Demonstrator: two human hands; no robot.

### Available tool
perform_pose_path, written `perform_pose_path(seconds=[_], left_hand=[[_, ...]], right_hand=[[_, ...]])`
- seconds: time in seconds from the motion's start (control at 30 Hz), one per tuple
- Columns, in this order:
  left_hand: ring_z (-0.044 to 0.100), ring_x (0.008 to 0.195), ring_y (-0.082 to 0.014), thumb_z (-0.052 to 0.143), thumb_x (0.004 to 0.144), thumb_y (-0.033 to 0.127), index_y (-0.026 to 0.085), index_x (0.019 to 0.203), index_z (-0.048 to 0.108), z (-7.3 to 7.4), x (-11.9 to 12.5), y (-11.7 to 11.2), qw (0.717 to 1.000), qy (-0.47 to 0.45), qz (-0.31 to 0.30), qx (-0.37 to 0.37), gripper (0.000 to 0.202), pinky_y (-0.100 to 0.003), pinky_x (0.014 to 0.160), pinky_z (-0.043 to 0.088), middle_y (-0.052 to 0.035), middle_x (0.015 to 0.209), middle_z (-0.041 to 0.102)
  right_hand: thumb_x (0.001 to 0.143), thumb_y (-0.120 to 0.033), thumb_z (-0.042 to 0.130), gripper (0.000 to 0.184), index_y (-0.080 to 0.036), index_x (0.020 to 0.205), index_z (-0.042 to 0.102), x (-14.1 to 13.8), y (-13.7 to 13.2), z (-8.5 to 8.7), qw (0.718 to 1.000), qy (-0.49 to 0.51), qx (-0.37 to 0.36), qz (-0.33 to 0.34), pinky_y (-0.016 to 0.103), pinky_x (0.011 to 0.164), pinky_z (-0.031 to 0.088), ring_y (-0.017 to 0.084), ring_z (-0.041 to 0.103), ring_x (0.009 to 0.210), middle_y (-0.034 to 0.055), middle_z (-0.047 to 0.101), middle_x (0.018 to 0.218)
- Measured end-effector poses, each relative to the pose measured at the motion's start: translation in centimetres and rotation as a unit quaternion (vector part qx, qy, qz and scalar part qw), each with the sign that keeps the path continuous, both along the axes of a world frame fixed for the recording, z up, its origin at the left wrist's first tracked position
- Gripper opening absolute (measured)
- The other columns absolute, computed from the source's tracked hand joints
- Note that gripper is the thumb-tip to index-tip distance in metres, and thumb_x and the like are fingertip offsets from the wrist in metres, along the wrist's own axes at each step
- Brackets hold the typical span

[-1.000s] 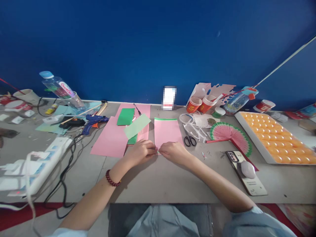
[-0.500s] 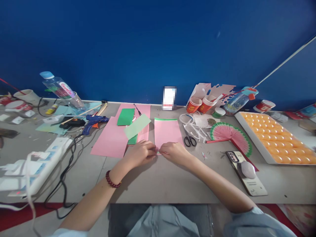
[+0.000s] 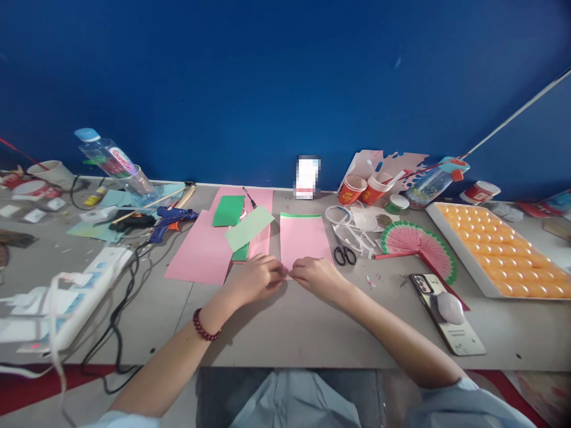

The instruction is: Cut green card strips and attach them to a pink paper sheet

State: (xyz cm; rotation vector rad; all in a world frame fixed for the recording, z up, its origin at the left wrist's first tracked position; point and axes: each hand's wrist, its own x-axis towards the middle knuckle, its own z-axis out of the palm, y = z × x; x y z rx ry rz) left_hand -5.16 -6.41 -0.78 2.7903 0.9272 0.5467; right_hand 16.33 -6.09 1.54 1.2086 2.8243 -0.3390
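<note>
A pink sheet of paper (image 3: pixel 301 238) with a green strip along its far edge lies flat in front of me. My left hand (image 3: pixel 261 276) pinches the near edge of this sheet at its left corner, fingers curled. Close beside it, my right hand (image 3: pixel 317 274) is closed on the same near edge, and its fingertips nearly meet those of the left. The hands cover most of that edge, so I cannot tell whether it is folded. Black-handled scissors (image 3: pixel 345 255) lie just right of the paper.
Left are pink sheets (image 3: pixel 200 249), green paper (image 3: pixel 229 210), a pale green strip (image 3: pixel 250 228), a blue glue gun (image 3: pixel 172 220) and a power strip (image 3: pixel 93 297). Right are a watermelon-patterned paper fan (image 3: pixel 414 244), a phone (image 3: pixel 446 315), paper cups (image 3: pixel 352 190) and a tray of orange domes (image 3: pixel 504 249).
Both hands stay at the near edge of the pink paper, with only tiny finger shifts. The whole view has slid very slightly.
</note>
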Motion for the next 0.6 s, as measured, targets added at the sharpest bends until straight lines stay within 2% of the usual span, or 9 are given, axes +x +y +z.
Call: perform_pose_path(seconds=[0.27,0.6], left_hand=[[0.059,0.091,-0.0183,0.055,0.088,0.018,0.024,0.094,0.070,0.01,-0.04,-0.02,1.000,0.011,0.004,-0.009,0.018,-0.034,0.081,0.045,-0.0026,0.093,0.065],[0.059,0.092,-0.0185,0.054,0.088,0.018,0.023,0.095,0.070,-0.07,-0.07,-0.07,1.000,0.019,0.008,-0.016,0.018,-0.035,0.083,0.046,-0.0031,0.093,0.065]], right_hand=[[0.093,-0.023,0.050,0.020,-0.020,0.093,0.070,0.09,-0.21,-0.24,0.999,-0.027,0.025,0.010,0.024,0.056,0.029,0.014,0.056,0.081,0.0054,0.067,0.094],[0.093,-0.020,0.050,0.020,-0.019,0.092,0.069,0.38,-0.47,-0.96,0.998,-0.015,0.054,0.017,0.024,0.056,0.030,0.015,0.055,0.079,0.0061,0.066,0.092]])
